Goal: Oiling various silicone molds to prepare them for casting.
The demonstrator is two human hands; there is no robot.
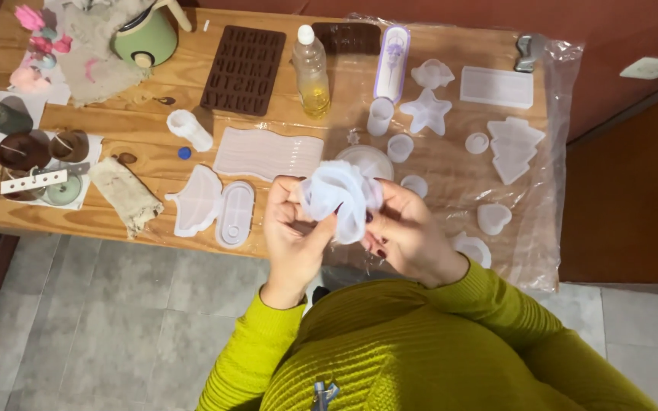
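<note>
Wooden table: star mould, bottle, moulds.

Pink flowers cut off at top edge

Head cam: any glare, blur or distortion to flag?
Head view: mostly sharp; glare on the clear plastic sheet; the translucent mould held by the left hand and right hand looks washed out, edges soft; table edge slants across the frame.
</note>
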